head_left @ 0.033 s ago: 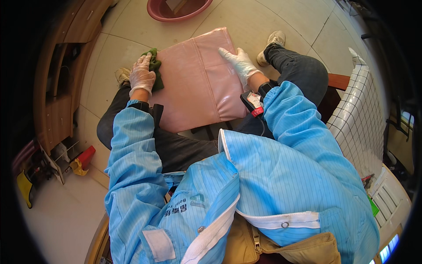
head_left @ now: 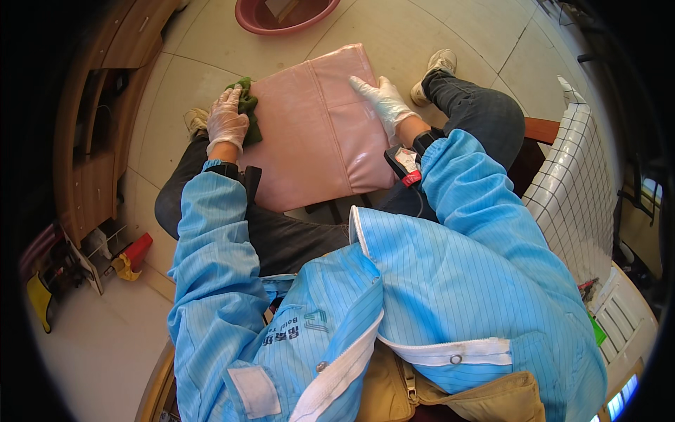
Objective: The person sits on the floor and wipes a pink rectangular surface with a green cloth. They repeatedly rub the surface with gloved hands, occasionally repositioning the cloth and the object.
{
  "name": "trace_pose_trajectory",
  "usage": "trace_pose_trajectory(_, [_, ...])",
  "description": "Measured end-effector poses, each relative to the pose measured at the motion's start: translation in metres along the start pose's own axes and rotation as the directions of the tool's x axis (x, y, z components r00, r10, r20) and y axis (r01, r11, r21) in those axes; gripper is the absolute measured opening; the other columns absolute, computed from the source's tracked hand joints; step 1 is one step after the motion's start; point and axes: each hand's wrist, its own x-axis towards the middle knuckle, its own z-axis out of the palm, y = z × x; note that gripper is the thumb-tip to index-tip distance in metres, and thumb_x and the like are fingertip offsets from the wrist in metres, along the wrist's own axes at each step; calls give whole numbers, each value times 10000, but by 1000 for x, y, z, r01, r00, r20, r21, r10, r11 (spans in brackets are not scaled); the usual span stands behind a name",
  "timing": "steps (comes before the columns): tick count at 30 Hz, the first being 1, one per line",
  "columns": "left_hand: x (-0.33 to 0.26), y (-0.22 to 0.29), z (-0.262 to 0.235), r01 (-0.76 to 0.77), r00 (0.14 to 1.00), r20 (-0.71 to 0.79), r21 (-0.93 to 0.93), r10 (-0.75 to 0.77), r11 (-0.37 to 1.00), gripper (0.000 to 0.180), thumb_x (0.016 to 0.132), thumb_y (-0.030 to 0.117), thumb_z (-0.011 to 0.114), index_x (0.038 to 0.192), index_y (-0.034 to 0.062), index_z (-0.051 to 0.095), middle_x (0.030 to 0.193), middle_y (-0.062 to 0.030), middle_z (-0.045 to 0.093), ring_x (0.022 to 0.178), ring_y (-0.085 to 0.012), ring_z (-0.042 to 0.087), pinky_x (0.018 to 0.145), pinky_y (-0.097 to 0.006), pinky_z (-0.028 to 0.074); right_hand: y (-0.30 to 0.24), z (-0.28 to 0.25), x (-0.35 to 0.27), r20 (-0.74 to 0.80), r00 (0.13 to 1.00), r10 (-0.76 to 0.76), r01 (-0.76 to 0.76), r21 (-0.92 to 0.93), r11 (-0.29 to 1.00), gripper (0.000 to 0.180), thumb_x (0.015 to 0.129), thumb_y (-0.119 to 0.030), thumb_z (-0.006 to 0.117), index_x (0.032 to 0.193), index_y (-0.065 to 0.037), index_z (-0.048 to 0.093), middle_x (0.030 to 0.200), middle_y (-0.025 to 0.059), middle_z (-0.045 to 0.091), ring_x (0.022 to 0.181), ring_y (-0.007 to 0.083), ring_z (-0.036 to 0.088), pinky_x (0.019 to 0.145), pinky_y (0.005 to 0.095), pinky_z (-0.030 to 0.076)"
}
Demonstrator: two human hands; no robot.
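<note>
Between my knees is a pink padded seat [head_left: 302,126] with a glossy, leather-like cover and a stitched seam; dark bars show under its near edge. My left hand [head_left: 228,119], in a thin translucent glove, presses a green cloth [head_left: 247,112] against the seat's left side, its fingers closed over the cloth. On the opposite side, my right hand [head_left: 383,104], gloved too, lies against the right side of the seat with fingers stretched out and thumb apart. It holds nothing. The seat's underside is hidden.
A reddish basin [head_left: 287,27] holding a flat, pale piece stands on the tiled floor beyond the seat. To the left is a wooden cabinet [head_left: 105,141], with a red dustpan-like thing [head_left: 137,247] nearby. A white covering with a black grid [head_left: 562,176] stands at the right.
</note>
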Motion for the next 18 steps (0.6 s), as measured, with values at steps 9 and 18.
trace_pose_trajectory(9, [-20,-7,13,53,999,14,-15,-53,998,687,811,106,598,1479,166,452,1521,-94,435,1375,-310,417,1144,-380,367,4,-1,4,0,1000,-24,24,-5,1000,954,734,-572,790,1315,116,475,1313,265,557,1164,337,605,930,410,523])
trace_pose_trajectory(18, [-63,10,13,83,980,173,116,-103,990,735,886,219,628,1543,139,307,1577,-114,326,1422,-341,349,1148,-414,362,19,2,24,38,999,-30,29,13,999,980,718,-586,798,1307,129,478,1284,278,576,1155,331,614,925,403,524])
